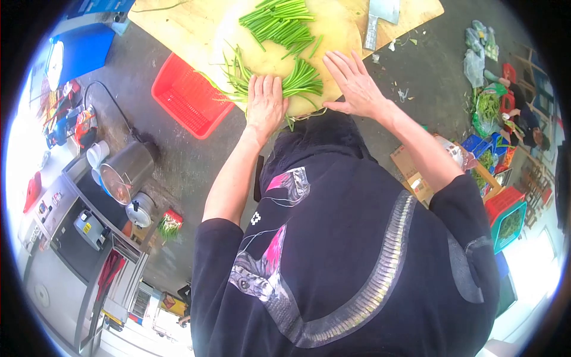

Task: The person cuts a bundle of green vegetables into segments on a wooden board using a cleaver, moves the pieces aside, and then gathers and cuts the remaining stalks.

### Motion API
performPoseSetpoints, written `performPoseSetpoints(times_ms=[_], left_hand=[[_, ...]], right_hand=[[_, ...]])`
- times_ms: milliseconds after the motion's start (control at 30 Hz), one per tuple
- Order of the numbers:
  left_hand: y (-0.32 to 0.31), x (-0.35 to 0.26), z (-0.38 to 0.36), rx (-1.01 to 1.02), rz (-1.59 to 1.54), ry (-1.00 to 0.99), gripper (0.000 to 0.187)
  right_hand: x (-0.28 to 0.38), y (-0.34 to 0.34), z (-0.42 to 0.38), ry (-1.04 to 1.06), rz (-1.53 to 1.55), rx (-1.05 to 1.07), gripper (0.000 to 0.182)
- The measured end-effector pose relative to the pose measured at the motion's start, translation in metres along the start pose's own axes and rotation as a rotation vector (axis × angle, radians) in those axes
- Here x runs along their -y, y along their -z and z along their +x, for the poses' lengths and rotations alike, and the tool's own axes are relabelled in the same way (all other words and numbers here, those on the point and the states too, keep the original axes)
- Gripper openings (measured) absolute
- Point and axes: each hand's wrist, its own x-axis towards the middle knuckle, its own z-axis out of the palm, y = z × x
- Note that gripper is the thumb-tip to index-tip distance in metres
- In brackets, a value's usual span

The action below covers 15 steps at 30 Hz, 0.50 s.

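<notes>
Your black shirt (333,238) fills the bottom and middle of the head view right now, closest to the lens, with a printed snake curving across it. Up top, your left hand (266,104) is palm down at the near edge of the wooden board (196,27), fingers side by side over the lower bunch of green stems (303,80). You've got contact with those stems, but I can't tell whether the fingers close around any, since their undersides are hidden. The bunch shows on both sides of that hand, loose thin ends straggling out to its left.

Over to your right hand (357,86): it's open and empty, fingers extended, thumb out to the side, just right of the lower bunch at the board's edge. Beyond both hands, the upper bunch of green stems (276,24) lies on the board, cut ends gathered. A cleaver (384,11) sits to the right of that, its handle pointing back toward you.

Down on the floor, a red basket (184,101) stands left of your left hand, partly beneath the board. Farther left there's a big metal pot (128,172); well off to the right, a plastic bag of greens (488,113).
</notes>
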Motion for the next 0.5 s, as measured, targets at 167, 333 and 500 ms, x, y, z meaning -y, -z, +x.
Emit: performPoseSetpoints(times_ms=[167, 333, 500], left_hand=[[-0.001, -0.001, 0.0, 0.006, -0.008, 0.005, 0.068], [0.0, -0.001, 0.002, -0.002, 0.004, 0.003, 0.067], [0.002, 0.0, 0.001, 0.003, 0.045, 0.0, 0.065]], right_hand=[[0.009, -0.021, -0.04, -0.281, 0.071, -0.129, 0.097], [-0.019, -0.02, -0.063, -0.45, 0.075, -0.279, 0.083], [-0.09, -0.02, -0.023, -0.611, 0.052, -0.502, 0.075]])
